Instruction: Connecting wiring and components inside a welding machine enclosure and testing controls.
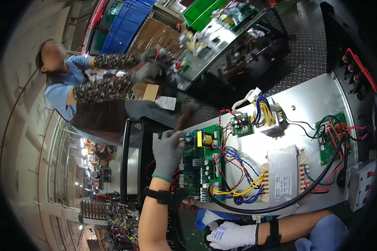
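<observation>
A metal equipment panel (297, 100) carrying electronics lies in front of me. My left hand (167, 152), in a grey glove, is at its left end with curled fingers beside a green circuit board (213, 161) that has a yellow transformer (205, 139). What those fingers hold, if anything, is hidden. My right hand (232, 235), in a white glove, is closed below the panel's near edge, against something dark I cannot make out. Between them, yellow, blue and red wires (243, 190) run from the board to a large wrapped transformer (282, 173).
A co-worker (92, 88) in grey gloves handles another electronics chassis (213, 50) at the far side. Behind it stand a blue bin (125, 25) and a green crate (201, 14). A thick black cable (272, 209) loops over the panel. Terminals with red cable (356, 69) line the right side.
</observation>
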A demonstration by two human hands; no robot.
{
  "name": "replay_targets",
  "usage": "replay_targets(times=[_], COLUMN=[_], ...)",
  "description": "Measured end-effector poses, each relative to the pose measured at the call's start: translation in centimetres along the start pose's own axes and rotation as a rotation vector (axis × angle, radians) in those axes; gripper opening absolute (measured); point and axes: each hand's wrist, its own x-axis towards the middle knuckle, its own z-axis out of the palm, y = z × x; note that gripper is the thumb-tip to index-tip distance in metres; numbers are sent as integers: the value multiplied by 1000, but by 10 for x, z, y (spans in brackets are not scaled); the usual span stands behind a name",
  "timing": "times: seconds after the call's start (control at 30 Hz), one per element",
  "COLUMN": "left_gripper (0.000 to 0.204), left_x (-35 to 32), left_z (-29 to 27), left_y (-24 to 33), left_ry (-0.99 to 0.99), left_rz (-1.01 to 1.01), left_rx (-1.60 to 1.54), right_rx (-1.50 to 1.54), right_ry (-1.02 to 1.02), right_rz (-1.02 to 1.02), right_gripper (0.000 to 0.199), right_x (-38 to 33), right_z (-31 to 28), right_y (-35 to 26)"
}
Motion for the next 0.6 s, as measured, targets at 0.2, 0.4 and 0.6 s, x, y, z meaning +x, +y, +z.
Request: replay_targets(times=[0.2,0.4,0.6], left_gripper=[19,20,28], left_x=[11,3,7], left_z=[5,-18,22], left_y=[-18,-31,-22], left_ry=[-163,-464,-727], left_rz=[36,7,-95], left_rx=[-65,-258,331], right_rx=[31,39,51], right_ry=[25,104,-27], right_rz=[-67,-63,78], right_gripper=[21,21,20], right_x=[4,1,-4], right_z=[-4,3,11], right_y=[1,6,19])
